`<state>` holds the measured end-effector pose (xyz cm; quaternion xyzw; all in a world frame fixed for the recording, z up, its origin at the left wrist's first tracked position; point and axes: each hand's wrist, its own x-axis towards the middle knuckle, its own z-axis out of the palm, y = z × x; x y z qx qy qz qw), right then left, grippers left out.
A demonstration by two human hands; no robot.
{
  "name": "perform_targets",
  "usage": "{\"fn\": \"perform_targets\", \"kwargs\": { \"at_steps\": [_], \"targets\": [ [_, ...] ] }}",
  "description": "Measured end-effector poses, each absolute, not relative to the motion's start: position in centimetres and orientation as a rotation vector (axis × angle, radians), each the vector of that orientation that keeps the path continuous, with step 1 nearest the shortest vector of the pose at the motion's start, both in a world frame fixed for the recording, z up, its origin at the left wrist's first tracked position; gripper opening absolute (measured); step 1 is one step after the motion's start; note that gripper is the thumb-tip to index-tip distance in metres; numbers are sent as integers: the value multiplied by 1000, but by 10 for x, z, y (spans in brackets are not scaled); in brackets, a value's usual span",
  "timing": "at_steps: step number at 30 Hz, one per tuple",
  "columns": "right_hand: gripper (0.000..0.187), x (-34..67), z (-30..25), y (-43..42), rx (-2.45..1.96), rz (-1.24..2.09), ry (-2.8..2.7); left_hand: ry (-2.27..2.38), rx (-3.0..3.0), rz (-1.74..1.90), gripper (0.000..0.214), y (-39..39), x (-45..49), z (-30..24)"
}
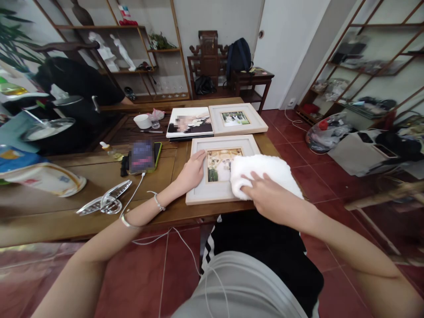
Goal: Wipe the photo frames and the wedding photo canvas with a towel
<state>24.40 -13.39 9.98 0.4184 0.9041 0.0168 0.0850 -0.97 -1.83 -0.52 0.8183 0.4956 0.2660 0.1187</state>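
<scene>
A light wooden picture frame [195, 197] lies flat at the table's front edge, a small wedding photo [217, 168] in its middle. My left hand [194, 170] is closed over the frame's left side, its fingertips on the upper left part. On the right half of the frame lies a folded fluffy white towel [280, 170], hiding that side and part of the photo. My right hand [263, 192] presses on the towel with its fingers bent into the pile, gripping it.
Behind lie a second framed photo [238, 129] and a large photo panel [192, 123]. To the left are a phone [143, 157] with a white cable, a clear hair claw [106, 201], a dropper bottle [107, 148], a white bowl [142, 121] and a colourful plastic pack [43, 172].
</scene>
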Motion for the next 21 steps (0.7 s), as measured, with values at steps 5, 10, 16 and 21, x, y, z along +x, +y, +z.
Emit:
{"fn": "perform_targets", "kwargs": {
  "at_steps": [5,10,16,21],
  "targets": [
    [47,236,105,-156,1205,-21,2710,1470,2408,717,51,-19,-9,-4],
    [43,234,89,-126,1295,-38,2726,1462,2463,650,50,-18,-10,-5],
    [40,244,69,-77,1455,-20,2841,1436,2505,600,50,-17,-11,-3],
    [44,257,65,-21,1693,65,2903,1438,2508,581,49,-19,-11,1]
  ]
}}
